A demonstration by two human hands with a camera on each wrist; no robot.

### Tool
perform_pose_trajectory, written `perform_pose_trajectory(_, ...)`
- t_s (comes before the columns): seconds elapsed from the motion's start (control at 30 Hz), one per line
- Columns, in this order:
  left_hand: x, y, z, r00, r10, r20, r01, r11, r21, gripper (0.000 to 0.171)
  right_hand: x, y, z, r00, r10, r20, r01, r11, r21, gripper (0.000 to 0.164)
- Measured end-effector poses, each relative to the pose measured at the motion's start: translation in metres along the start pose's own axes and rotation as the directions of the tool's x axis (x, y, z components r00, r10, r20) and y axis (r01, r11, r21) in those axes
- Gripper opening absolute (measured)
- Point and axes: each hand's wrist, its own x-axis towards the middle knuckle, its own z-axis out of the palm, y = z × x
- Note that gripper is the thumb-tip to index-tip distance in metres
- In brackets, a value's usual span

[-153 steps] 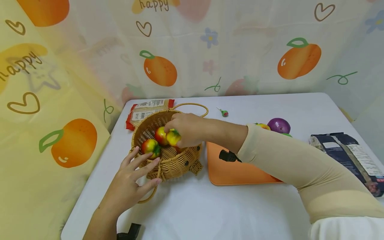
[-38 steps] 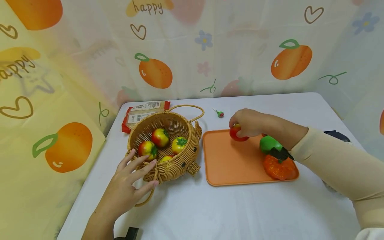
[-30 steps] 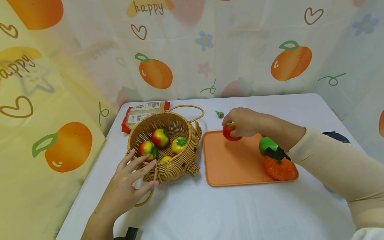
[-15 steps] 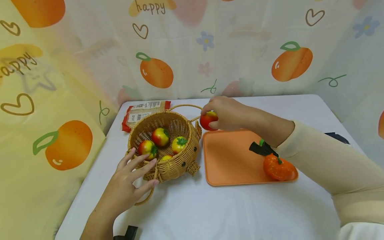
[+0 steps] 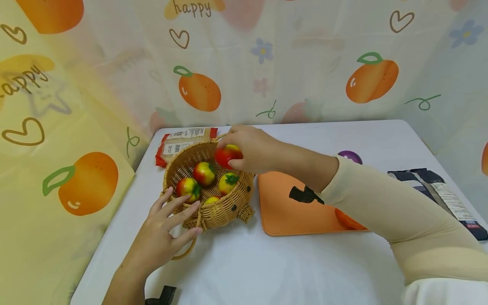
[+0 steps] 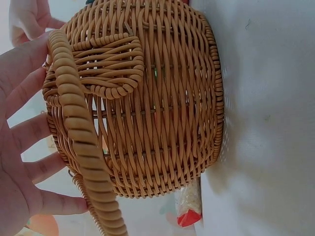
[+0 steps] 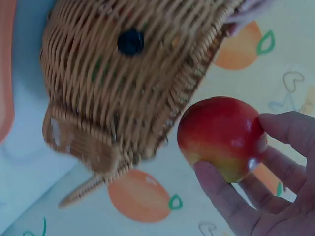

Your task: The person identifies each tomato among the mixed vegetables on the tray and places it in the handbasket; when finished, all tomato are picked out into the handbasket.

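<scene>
My right hand (image 5: 253,148) pinches a red-and-yellow toy fruit (image 5: 226,157) between thumb and fingers over the wicker basket (image 5: 219,218). In the right wrist view this fruit (image 7: 221,140) is beside the basket's rim, above its opening. Several similar fruits with green leafy tops, among them one red-and-yellow fruit (image 5: 204,173), lie inside. My left hand (image 5: 165,228) has spread fingers touching the near left rim. The left wrist view shows the fingers of this left hand (image 6: 24,147) at the rim beside the looped handle (image 6: 86,132).
An orange tray (image 5: 286,218) lies right of the basket, partly under my right arm. An orange pumpkin-like item (image 5: 347,220) on it is half covered by my sleeve. Behind the arm shows a purple round item (image 5: 350,156). Packaged bags (image 5: 181,144) and [dark] pack (image 5: 438,197) flank the table.
Earlier my right hand placed a fruit in the basket, then gripped another above the tray. It has carried that one left to the basket. My left hand stays at the rim.
</scene>
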Motion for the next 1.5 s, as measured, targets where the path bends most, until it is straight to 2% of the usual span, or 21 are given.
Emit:
perform_pose_trajectory(0.4, 0.003, 0.004, 0.001, 0.998, 0.049, -0.028, -0.049, 0.999, -0.003, 0.06, 0.012, -0.007, 0.036, 0.992, -0.119, 0.042, 0.119, 0.993, 0.01, 0.037)
perform_pose_trajectory(0.67, 0.003, 0.006, 0.001, 0.998, 0.056, -0.032, -0.056, 0.998, -0.008, 0.059, 0.009, -0.004, 0.04, 0.993, -0.109, 0.047, 0.109, 0.994, 0.011, 0.04)
perform_pose_trajectory(0.8, 0.004, 0.006, 0.002, 0.999, 0.048, -0.021, -0.048, 0.999, -0.007, 0.058, 0.003, 0.003, 0.042, 0.995, -0.103, 0.006, 0.103, 0.994, 0.028, 0.037)
perform_pose_trajectory(1.1, 0.004, 0.005, 0.0, 1.0, 0.026, -0.005, -0.026, 1.0, 0.013, 0.059, -0.02, 0.023, 0.041, 0.977, -0.17, -0.128, 0.179, 0.982, 0.065, 0.032)
perform_pose_trajectory(1.3, 0.002, 0.004, 0.001, 1.0, 0.007, 0.014, -0.007, 1.0, 0.016, 0.061, -0.044, 0.043, 0.034, 0.989, -0.044, -0.14, 0.049, 0.998, 0.036, 0.038)
perform_pose_trajectory(1.5, -0.002, 0.003, 0.003, 0.999, 0.039, -0.007, -0.039, 0.999, 0.029, 0.062, -0.086, 0.063, 0.024, 0.983, 0.126, -0.136, -0.138, 0.987, -0.081, 0.061)
